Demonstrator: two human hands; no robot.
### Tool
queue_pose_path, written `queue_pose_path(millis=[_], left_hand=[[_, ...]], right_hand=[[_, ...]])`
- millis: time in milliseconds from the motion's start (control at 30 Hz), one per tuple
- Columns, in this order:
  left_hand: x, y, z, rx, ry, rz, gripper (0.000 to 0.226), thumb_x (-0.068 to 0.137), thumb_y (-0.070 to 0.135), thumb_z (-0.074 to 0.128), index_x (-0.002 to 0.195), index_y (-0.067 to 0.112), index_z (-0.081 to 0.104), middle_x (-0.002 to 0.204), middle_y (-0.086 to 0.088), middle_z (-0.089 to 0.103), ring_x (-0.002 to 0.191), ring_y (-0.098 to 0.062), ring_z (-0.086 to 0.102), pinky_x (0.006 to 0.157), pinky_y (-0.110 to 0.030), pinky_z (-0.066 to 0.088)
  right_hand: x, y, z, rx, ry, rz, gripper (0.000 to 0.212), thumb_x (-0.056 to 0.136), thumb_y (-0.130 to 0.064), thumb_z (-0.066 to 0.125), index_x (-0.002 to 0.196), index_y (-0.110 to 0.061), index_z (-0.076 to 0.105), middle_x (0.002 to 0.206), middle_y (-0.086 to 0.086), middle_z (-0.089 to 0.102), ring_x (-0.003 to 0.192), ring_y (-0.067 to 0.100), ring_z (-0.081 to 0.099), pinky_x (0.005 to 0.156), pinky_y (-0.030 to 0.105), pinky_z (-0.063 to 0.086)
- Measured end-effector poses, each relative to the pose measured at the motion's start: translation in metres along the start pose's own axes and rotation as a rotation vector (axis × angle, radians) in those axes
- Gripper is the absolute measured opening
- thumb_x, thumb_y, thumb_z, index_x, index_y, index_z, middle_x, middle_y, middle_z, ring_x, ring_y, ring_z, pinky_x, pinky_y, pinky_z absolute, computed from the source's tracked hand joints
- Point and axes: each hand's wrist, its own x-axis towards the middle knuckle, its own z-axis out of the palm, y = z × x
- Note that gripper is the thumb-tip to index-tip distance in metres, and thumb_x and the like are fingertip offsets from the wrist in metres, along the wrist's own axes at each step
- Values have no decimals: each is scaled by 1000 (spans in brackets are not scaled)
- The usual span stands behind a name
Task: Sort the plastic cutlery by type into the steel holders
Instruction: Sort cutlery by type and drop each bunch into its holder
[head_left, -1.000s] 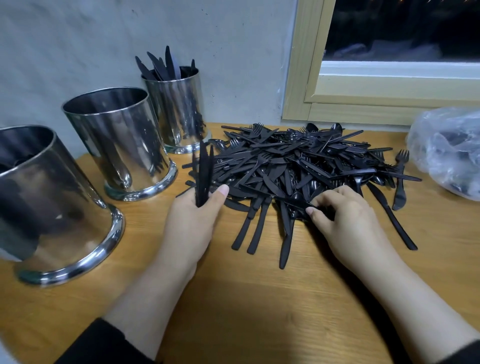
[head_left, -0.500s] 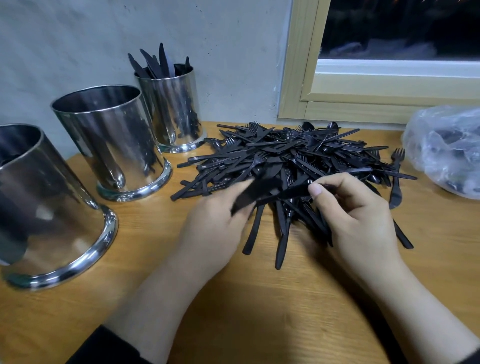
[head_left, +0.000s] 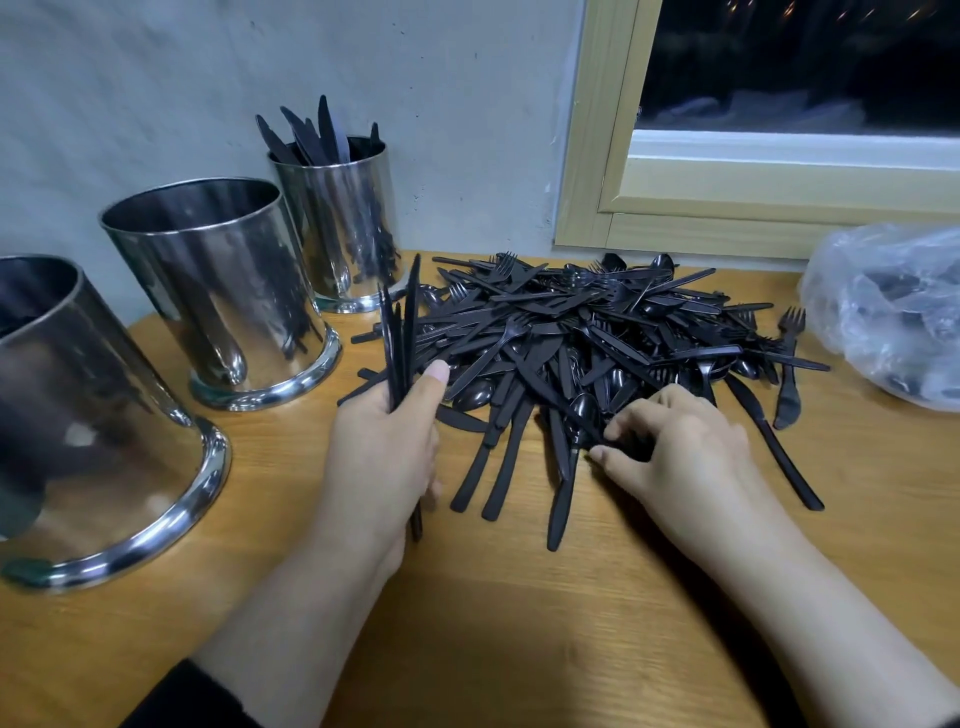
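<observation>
A heap of black plastic cutlery (head_left: 587, 332), knives, forks and spoons mixed, lies on the wooden table (head_left: 493, 623). My left hand (head_left: 384, 441) grips a small bundle of black knives (head_left: 400, 332), held upright at the heap's left edge. My right hand (head_left: 675, 447) rests at the heap's near edge, its thumb and fingers pinching a black piece there. Three steel holders stand at the left: the far holder (head_left: 337, 223) has several knives sticking out, the middle holder (head_left: 218, 291) and the near holder (head_left: 78, 415) show no contents from here.
A clear plastic bag (head_left: 888, 312) with more black cutlery lies at the table's right edge. A grey wall and a wooden window frame (head_left: 597, 156) close off the back. Bare tabletop lies in front of the heap, between my forearms.
My left hand took a knife from my right hand and raised its bundle upright again. My right hand went back down to the heap's near edge.
</observation>
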Motion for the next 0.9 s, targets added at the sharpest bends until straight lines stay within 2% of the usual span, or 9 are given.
queue_pose_path(millis=[133, 267, 400, 433, 500, 567, 667, 800, 900], left_hand=[[0, -3, 2, -29, 38, 11, 46, 102, 39, 57, 69, 9, 48, 48, -5, 34, 44, -17, 36, 50, -26, 52], [-1, -5, 4, -106, 14, 17, 34, 105, 33, 54, 89, 5, 63, 45, -5, 33, 42, -18, 33, 52, -29, 51], [-2, -5, 4, -122, -2, 15, 39, 107, 33, 50, 88, 2, 66, 47, -6, 37, 44, -18, 39, 57, -31, 50], [-3, -5, 4, -124, -1, 13, 41, 107, 34, 50, 86, 3, 67, 48, -5, 40, 46, -17, 42, 58, -31, 50], [-3, -5, 4, -144, 1, 11, 42, 107, 36, 50, 87, 5, 70, 54, -2, 44, 49, -14, 46, 57, -29, 49], [-4, -4, 7, -172, -17, -1, 39, 106, 37, 51, 94, 9, 74, 58, 1, 43, 52, -12, 44, 53, -28, 45], [-9, -2, 14, -236, -51, -60, 38, 100, 44, 58, 102, 8, 72, 61, 4, 35, 52, -11, 36, 50, -25, 37], [-14, 0, 24, -328, -94, -110, 50, 87, 47, 71, 103, 0, 64, 60, 5, 31, 50, -11, 29, 47, -24, 30], [-13, 0, 23, -294, -44, -128, 32, 97, 36, 66, 90, 5, 63, 58, 5, 38, 50, -12, 34, 45, -23, 32]], right_hand=[[2, 0, 3, -35, -33, 47, 14, 89, -49, 67, 92, -37, 63, 92, -16, 44, 97, 12, 44, 87, 36, 32], [2, -1, 1, -3, 42, 37, 12, 91, -41, 68, 81, -35, 63, 89, -14, 47, 91, 11, 44, 84, 35, 27], [1, 1, 3, 140, 84, 26, 18, 91, -35, 68, 75, -34, 60, 89, -14, 53, 88, 8, 50, 88, 41, 43], [1, 1, 2, 192, 142, 8, 19, 91, -33, 68, 75, -33, 60, 88, -14, 55, 86, 5, 52, 86, 39, 45], [-3, -3, -1, 321, 250, -29, 17, 92, -28, 69, 77, -30, 60, 84, -13, 59, 83, 2, 54, 75, 23, 43], [-9, -10, -2, 418, 282, -75, 14, 92, -26, 68, 80, -29, 63, 78, -12, 62, 80, 3, 57, 63, 13, 39], [-17, -24, 6, 397, 249, -201, 7, 91, -31, 65, 85, -28, 66, 76, -14, 63, 77, 4, 59, 64, 18, 45], [-21, -36, 21, 217, 295, -433, 10, 94, -29, 67, 89, -21, 66, 78, -16, 55, 71, 1, 49, 65, 20, 43], [-22, -35, 24, 246, 216, -509, 25, 95, -43, 58, 92, -21, 68, 84, -13, 60, 81, 9, 55, 74, 31, 49]])
